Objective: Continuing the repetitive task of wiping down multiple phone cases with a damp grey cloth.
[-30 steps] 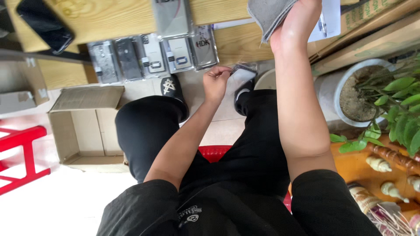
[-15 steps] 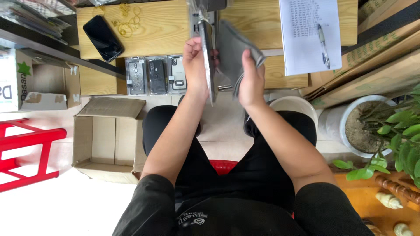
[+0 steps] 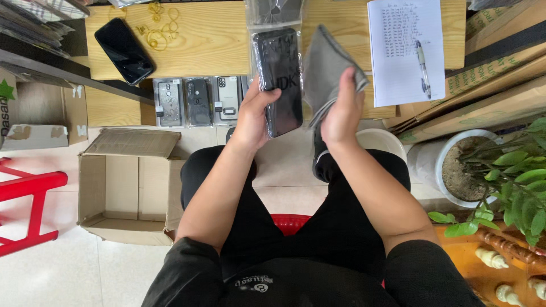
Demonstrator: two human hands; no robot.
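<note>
Wiping is judged under way: a bagged black phone case (image 3: pixel 278 79) is gripped by left hand (image 3: pixel 253 116), a grey cloth (image 3: pixel 330 68) pinched by right hand (image 3: pixel 341 111); contact is needed next.

Bright, even daylight-type light w/ soft, faint shadows; the pale tiled floor (image 3: pixel 57 273) at bottom left is nearly blown out. Glare shows on the clear plastic sleeve around the black phone case (image 3: pixel 280 79) and on the glossy black smartphone (image 3: pixel 124 50) lying on the light wooden table (image 3: pixel 210 40). Focus is sharp mid-frame, w/ slight wide-angle bending of straight lines at the edges.
</note>
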